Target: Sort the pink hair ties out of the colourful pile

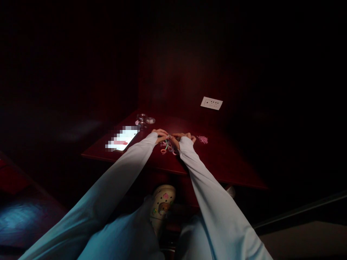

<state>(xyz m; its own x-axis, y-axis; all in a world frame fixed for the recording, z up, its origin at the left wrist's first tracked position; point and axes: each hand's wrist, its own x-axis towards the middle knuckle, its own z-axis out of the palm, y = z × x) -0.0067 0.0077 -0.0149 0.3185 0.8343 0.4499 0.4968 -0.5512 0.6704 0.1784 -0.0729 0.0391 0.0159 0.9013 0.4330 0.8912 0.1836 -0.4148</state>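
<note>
In the head view, my left hand [160, 135] and my right hand [187, 137] come close together over a dark red tabletop. The fingers of both hands are bent and closed. Something small and pale [168, 137] shows between them, too small to name. Just below, a loose pile of small coloured pieces [168, 146] lies on the table, pink, green and lilac, some of them ring-shaped. Right of my right hand lies a small bundle of thin pink pieces [202, 139]. My right wrist and sleeve hide part of the pile.
A lit phone [125, 139], partly blurred out, lies on the left of the tabletop [225, 162]. Small clear round containers [142, 117] stand behind it. A white socket plate [211, 103] is on the back wall. Below the table edge shows a yellow clog [163, 200].
</note>
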